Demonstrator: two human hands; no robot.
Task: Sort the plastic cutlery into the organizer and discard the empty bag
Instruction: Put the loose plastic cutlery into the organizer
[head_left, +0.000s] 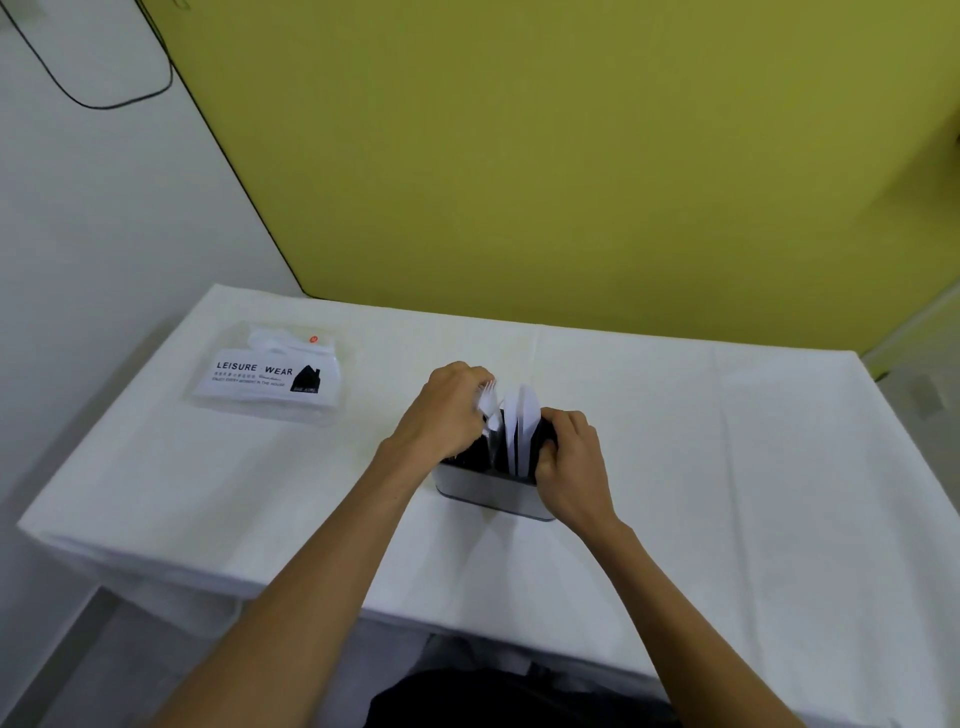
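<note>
A table (675, 441) under a white cloth stands against a yellow-green wall (571, 156), with a white wall (78, 208) to the left where a black cable (104, 98) hangs in a loop. At the middle of the table the left hand (447, 410) is closed around white plastic forks (488, 402), tines up, their handles reaching down into the left part of the organizer (488, 488); the forks are blurred, so their number is unclear. The right hand (569, 457) grips the organizer's right rim, fingers curled over the edge and into the dark interior. Between the two hands, white knives (522, 426) stand upright in a compartment just right of the forks. The organizer is a small box, pale outside and black inside, resting on the cloth near the table's front. Well apart, toward the far left corner, lies a clear bag (267, 374) printed "LEISURE WEAR", flat on the cloth, with some white pieces visible inside.
</note>
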